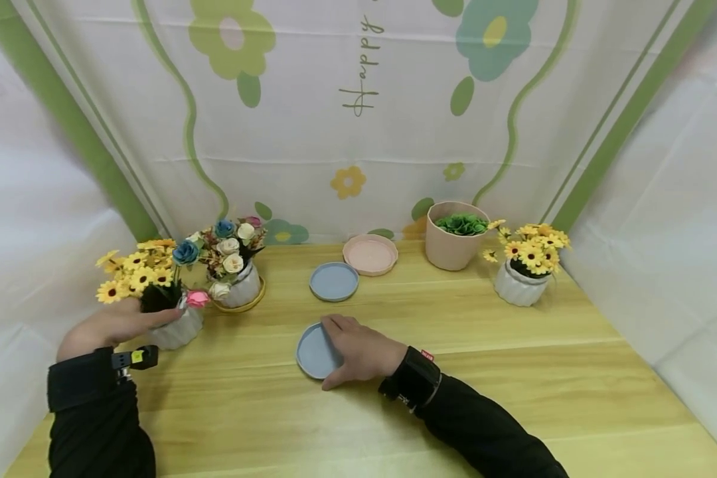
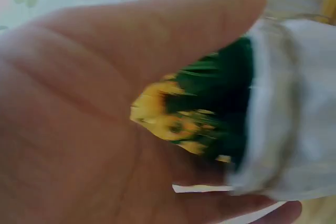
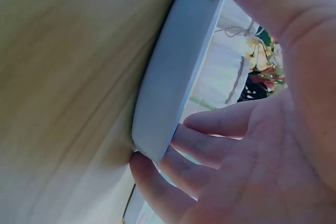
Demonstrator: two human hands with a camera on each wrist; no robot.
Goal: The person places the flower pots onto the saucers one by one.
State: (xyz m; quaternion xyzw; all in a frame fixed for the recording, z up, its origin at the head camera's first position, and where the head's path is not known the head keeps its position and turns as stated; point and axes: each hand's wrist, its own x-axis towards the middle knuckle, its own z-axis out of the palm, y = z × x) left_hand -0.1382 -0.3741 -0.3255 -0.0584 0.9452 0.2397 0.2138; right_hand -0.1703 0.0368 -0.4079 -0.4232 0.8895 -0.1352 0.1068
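On the left of the head view, my left hand [image 1: 109,326] grips a white ribbed flowerpot [image 1: 181,330] of yellow daisy-like flowers [image 1: 136,271]. The left wrist view has its thumb on one side of the rim and fingers on the other, with the flowers [image 2: 173,124] partly behind the palm. Near the table's middle, my right hand [image 1: 361,346] holds a round blue plant saucer [image 1: 314,353] by its right edge. Seen from the right wrist, thumb and fingertips span the saucer's side wall [image 3: 170,72], which sits low over the wood.
Behind lie another blue saucer [image 1: 334,281] and a pink saucer [image 1: 370,255]. A mixed-flower pot [image 1: 242,287] stands on a yellow saucer [image 1: 257,300] beside my left hand. At the back right are a pink pot [image 1: 448,249] with greenery and another white pot [image 1: 520,287] of yellow flowers.
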